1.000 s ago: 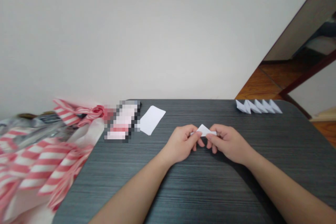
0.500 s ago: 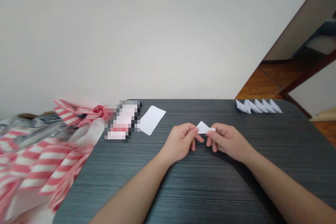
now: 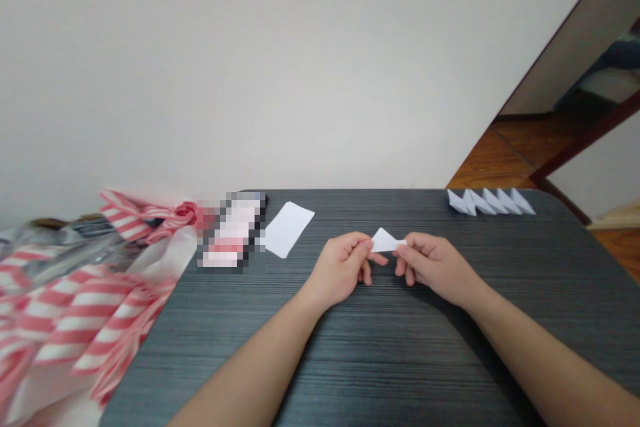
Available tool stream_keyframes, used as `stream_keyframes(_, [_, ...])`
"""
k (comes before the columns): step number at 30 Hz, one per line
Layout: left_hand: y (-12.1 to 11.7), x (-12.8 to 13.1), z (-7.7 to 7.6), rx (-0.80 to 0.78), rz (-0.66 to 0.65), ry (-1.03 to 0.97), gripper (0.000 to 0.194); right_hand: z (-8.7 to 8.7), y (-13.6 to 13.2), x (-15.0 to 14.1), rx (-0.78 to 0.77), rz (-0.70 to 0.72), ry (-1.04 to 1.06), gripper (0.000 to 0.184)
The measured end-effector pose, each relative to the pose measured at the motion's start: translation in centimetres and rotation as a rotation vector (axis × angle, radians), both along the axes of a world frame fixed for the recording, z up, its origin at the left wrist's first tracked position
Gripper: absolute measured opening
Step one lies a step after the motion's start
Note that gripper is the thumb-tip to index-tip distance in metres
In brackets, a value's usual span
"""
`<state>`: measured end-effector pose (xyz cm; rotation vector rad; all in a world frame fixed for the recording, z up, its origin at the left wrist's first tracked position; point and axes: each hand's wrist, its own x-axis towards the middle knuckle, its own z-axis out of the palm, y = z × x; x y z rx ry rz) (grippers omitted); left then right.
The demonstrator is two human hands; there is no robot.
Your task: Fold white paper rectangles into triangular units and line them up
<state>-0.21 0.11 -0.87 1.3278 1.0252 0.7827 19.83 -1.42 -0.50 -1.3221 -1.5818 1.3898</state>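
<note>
A small white folded paper (image 3: 384, 241) with a triangular peak is stretched between my two hands, above the dark table. My left hand (image 3: 345, 267) pinches its left corner between thumb and forefinger. At the other end, my right hand (image 3: 425, 260) grips a narrow strip of the paper the same way. The remaining fingers of both hands curl loosely below it. Parts of the paper under my thumbs are hidden. To the left lies a white sheet stack (image 3: 289, 230). Several folded white paper pieces (image 3: 493, 202) stand in a row at the far right.
The dark wood-grain table (image 3: 340, 373) reaches back to a pale wall (image 3: 320, 67). A pixelated phone-like object (image 3: 233, 230) lies near its left edge. Red-and-white striped cloth (image 3: 90, 307) is heaped beside the table on the left.
My right thumb has shifted slightly on the paper's right end, and the hands with the paper sit a touch higher. The other things on the table stay in place.
</note>
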Motion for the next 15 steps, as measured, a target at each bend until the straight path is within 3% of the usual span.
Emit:
stream_keyframes(9, [-0.02, -0.01, 0.8, 0.046, -0.073, 0.036, 0.02, 0.38, -0.11, 0.02, 0.013, 0.08, -0.027, 0.03])
stream_keyframes(15, [-0.2, -0.12, 0.93, 0.075, -0.079, 0.11, 0.026, 0.16, -0.05, -0.25, 0.037, 0.074, -0.046, 0.024])
